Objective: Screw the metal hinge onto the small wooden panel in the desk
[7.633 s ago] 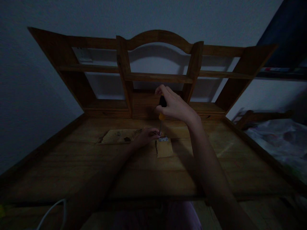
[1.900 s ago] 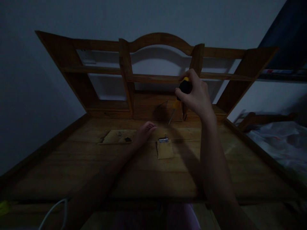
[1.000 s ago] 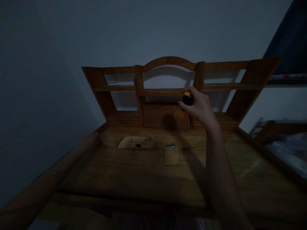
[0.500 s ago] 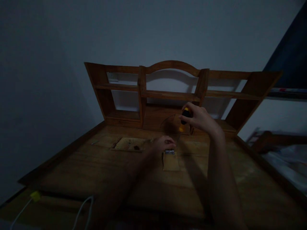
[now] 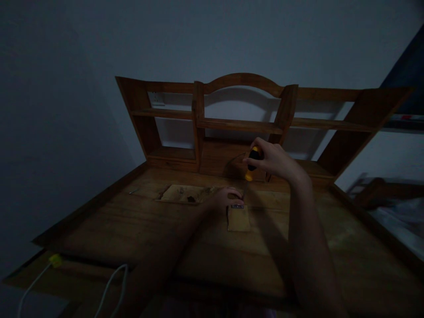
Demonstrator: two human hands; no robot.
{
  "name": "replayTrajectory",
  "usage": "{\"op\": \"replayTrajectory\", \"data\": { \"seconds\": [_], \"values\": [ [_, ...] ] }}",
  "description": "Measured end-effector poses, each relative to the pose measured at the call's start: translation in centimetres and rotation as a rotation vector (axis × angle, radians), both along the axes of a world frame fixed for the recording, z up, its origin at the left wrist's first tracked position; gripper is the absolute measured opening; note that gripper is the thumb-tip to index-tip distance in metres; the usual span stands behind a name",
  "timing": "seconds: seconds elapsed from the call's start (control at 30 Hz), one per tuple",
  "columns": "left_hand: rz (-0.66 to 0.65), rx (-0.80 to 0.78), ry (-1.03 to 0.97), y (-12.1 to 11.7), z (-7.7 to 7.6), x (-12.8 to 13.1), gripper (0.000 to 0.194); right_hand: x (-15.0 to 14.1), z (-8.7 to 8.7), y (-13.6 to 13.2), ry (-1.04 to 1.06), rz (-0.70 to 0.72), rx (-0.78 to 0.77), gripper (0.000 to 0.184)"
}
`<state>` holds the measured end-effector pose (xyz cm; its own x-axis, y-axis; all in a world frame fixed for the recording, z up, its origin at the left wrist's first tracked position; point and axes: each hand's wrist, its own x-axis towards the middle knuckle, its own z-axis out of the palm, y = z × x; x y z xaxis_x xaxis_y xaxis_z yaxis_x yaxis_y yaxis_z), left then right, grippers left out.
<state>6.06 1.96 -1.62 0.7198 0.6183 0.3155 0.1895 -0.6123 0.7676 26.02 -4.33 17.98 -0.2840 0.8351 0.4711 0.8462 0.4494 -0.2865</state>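
Note:
My right hand (image 5: 274, 161) grips a screwdriver (image 5: 254, 159) by its black and yellow handle. The shaft slants down toward the fingertips of my left hand (image 5: 228, 198). Those fingers are pinched together at the edge of a small metal hinge (image 5: 237, 206); whatever is between them is hidden. The hinge lies along the far edge of a small pale wooden board (image 5: 239, 219), which rests on the wooden desk top (image 5: 205, 243). Dim light leaves the screwdriver's tip hard to make out.
A wooden shelf unit (image 5: 240, 126) stands along the back of the desk. Left of my hands lies a rough pale wooden piece (image 5: 182, 194), and farther left a thin metal object (image 5: 134, 191). A white cable (image 5: 111, 282) and a yellow item (image 5: 55, 260) are at the front left.
The screwdriver has come down slightly, its shaft now close to my left fingertips. My left hand stays by the hinge. The view has shifted a little.

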Motion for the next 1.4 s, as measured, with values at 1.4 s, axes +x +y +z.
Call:
{"op": "replayTrajectory", "data": {
  "seconds": [1.4],
  "values": [
    [-0.073, 0.081, -0.055, 1.1, -1.4, -0.2, 0.015, 0.9, 0.2, 0.1, 0.002, 0.01, 0.026, 0.031]
  ]
}}
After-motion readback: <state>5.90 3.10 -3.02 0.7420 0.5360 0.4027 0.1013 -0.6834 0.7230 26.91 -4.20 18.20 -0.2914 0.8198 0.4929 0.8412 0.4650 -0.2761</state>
